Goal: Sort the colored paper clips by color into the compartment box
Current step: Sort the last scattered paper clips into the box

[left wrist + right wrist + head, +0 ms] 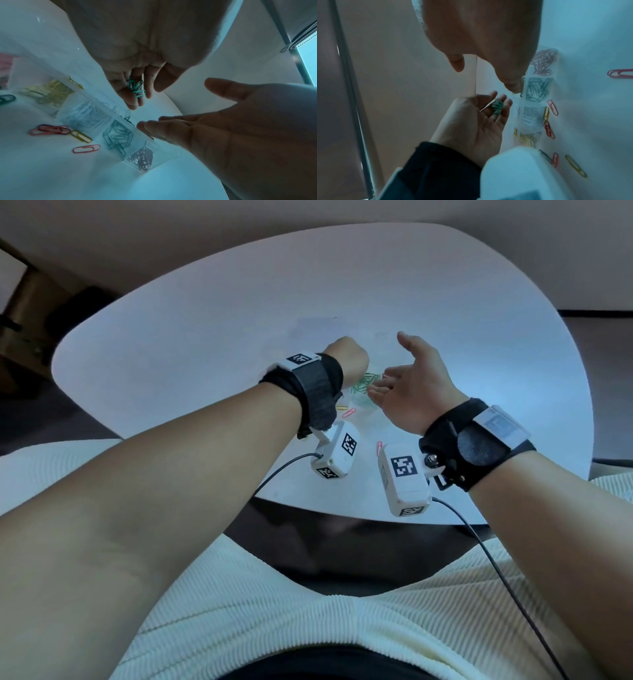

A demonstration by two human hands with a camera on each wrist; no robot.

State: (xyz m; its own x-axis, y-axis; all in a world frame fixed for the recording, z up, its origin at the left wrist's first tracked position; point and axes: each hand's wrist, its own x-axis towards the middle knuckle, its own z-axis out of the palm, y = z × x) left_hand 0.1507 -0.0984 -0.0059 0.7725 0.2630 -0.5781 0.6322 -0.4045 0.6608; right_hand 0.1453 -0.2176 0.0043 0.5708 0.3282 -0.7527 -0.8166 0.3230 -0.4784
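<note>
My left hand (pixel 137 100) hovers over the clear compartment box (pixel 118 117), its curled fingers cupping a small bunch of green paper clips (pixel 137 88). The right wrist view shows the same green clips (pixel 497 106) lying across the left hand's fingers (pixel 503 100). Beside the box, my right hand (pixel 387 374) is open and empty, palm turned towards the left hand (pixel 346 357). Its fingertips (pixel 145 125) are close to the box's rim. The box's compartments hold yellow clips (pixel 49 90), white clips (pixel 84 113), blue-green clips (pixel 118 136) and purple clips (pixel 142 158).
Loose clips lie on the white table (pixel 205 330) in front of the box: red clips (pixel 51 129), a yellow one (pixel 81 136) and a pink one (pixel 86 148). Another pink clip (pixel 379 446) lies near the table's front edge, by the right wrist camera.
</note>
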